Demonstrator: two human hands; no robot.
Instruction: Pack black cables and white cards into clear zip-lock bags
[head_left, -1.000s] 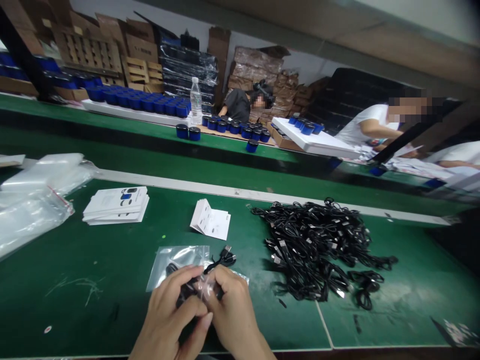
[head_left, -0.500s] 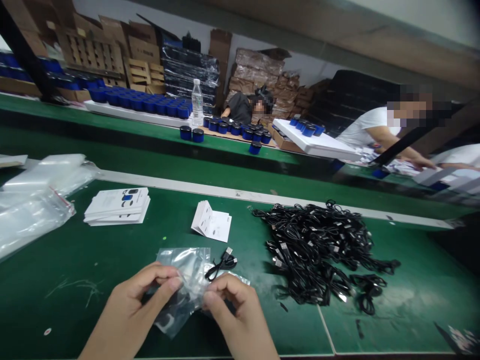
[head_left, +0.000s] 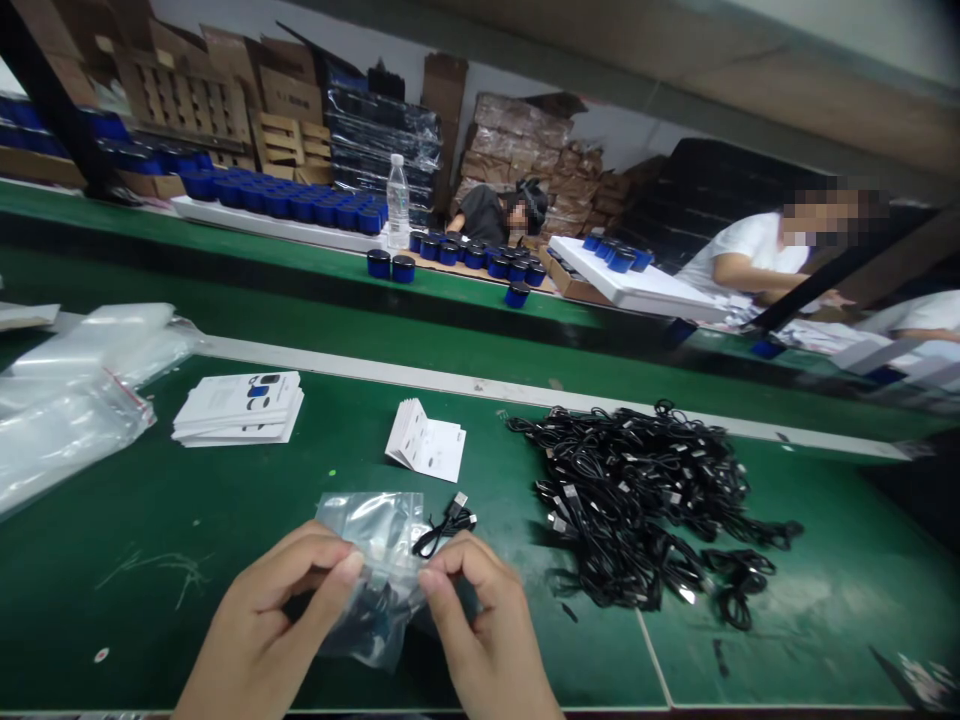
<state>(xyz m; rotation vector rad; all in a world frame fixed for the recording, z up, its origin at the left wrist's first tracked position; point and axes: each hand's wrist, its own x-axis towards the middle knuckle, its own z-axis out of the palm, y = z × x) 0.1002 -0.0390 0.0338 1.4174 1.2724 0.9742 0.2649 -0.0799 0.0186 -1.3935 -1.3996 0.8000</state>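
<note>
Recording the hand state at the bench: a clear zip-seal bag (head_left: 373, 570) is held up between the left hand (head_left: 274, 610) and the right hand (head_left: 484, 622), just above a green bench mat (head_left: 150, 520). The bag is pinched near its top on both sides, with the left fingers (head_left: 346, 568) and the right fingers (head_left: 429, 580) closed on the film and the bag's mouth lying between them. Dark contents are seen in the bag's lower part (too blurred through the plastic to be identified). A single coiled black USB cable (head_left: 446, 527) is lying on the mat just beyond the bag, and a large tangled pile of black cables (head_left: 630, 500) is placed to its right. A folded white leaflet (head_left: 425, 447) is standing open farther up the mat, and a stack of white cards (head_left: 238, 408) is laid to its left. A heap of empty-looking clear plastic bags (head_left: 67, 400) is piled at the mat's left edge. Rows of blue jars (head_left: 379, 263) are set out on a far bench.
</note>
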